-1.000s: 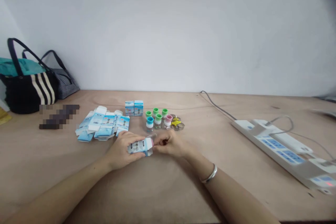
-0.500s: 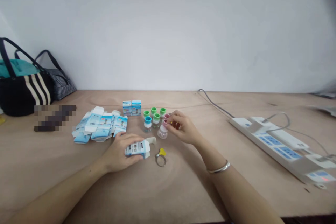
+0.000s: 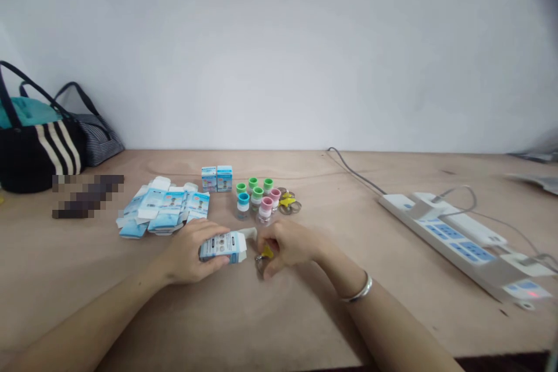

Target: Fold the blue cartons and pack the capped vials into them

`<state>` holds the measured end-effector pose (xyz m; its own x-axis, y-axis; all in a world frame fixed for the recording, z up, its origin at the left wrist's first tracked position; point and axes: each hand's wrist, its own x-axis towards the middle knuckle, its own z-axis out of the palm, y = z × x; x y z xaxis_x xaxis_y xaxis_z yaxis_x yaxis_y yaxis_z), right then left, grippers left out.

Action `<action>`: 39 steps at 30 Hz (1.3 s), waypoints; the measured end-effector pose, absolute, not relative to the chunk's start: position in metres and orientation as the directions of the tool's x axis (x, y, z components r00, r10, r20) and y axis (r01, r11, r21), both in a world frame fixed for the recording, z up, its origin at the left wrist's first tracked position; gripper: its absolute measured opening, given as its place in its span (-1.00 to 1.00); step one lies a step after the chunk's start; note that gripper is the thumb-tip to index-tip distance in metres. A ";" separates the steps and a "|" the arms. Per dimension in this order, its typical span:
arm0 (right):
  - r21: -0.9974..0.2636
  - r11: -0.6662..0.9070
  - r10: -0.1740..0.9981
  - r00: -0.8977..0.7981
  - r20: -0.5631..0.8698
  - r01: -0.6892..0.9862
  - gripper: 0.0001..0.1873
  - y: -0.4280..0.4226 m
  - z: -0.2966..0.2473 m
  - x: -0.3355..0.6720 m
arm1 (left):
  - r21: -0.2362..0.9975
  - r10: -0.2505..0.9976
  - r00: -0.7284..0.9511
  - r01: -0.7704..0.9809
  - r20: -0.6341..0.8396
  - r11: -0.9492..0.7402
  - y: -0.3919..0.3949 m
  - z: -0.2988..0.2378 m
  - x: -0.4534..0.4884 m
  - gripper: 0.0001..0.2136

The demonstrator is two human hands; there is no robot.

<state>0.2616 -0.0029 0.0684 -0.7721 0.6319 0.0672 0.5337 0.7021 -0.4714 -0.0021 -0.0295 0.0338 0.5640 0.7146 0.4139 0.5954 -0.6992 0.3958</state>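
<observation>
**One carton [image 3: 222,246] clenched, one clamp ring [image 3: 260,262] under your fingers**

Your left hand [image 3: 189,254] is wrapped around the carton, grasping it firmly and holding it low over the plywood table [image 3: 87,296]. The carton lies on its side, printed white and blue, with a white plastic part [image 3: 249,233] poking out of the end toward your right hand.

Your right hand [image 3: 288,247] sits just beside that end, curled over the metal clamp ring, whose yellow wing [image 3: 267,252] shows between your thumb and fingers. You can't tell from this view whether the hand is actually gripping the ring or only covering it. A silver bangle [image 3: 360,290] circles your right wrist.

Straight ahead of your hands stand small clear bottles [image 3: 256,200] with green, blue and pink caps, and a loose cluster of yellow-tabbed clamp rings [image 3: 288,202] lies just to their right. To their left are two upright cartons [image 3: 217,179] and a heap of flattened blue-and-white cartons [image 3: 163,206].

Further left sit a black striped tote bag [image 3: 39,154], a striped grey bag [image 3: 96,139] and a pixelated dark object [image 3: 87,196]. A white power strip [image 3: 440,238] lies well off to your right.
</observation>
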 end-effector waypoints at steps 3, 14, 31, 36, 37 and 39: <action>-0.476 0.658 0.647 -0.761 -0.040 0.584 -0.82 -0.005 0.070 0.260 | 0.370 0.710 0.571 0.607 0.411 -0.703 -0.028 0.032 -0.005 -0.61; -0.110 0.268 0.956 -0.278 -0.089 0.957 -0.85 0.014 0.077 0.294 | 0.386 0.646 0.592 0.519 0.482 -0.763 -0.029 0.026 -0.003 -0.55; -0.303 0.802 0.594 -0.742 0.311 0.515 -0.69 -0.015 0.050 0.238 | 0.783 0.857 0.315 0.363 0.408 -0.506 -0.027 0.007 0.014 -0.76; -0.329 0.781 0.615 -0.745 0.258 0.531 -0.69 -0.017 0.051 0.238 | 0.743 0.840 0.414 0.423 0.350 -0.518 -0.025 0.007 0.013 -0.83; -0.338 0.781 0.614 -0.747 0.256 0.525 -0.69 -0.017 0.052 0.237 | 0.730 0.832 0.428 0.430 0.354 -0.532 -0.026 0.008 0.013 -0.83; -0.354 0.781 0.610 -0.751 0.254 0.515 -0.69 -0.018 0.054 0.237 | 0.721 0.822 0.445 0.429 0.355 -0.544 -0.027 0.009 0.014 -0.80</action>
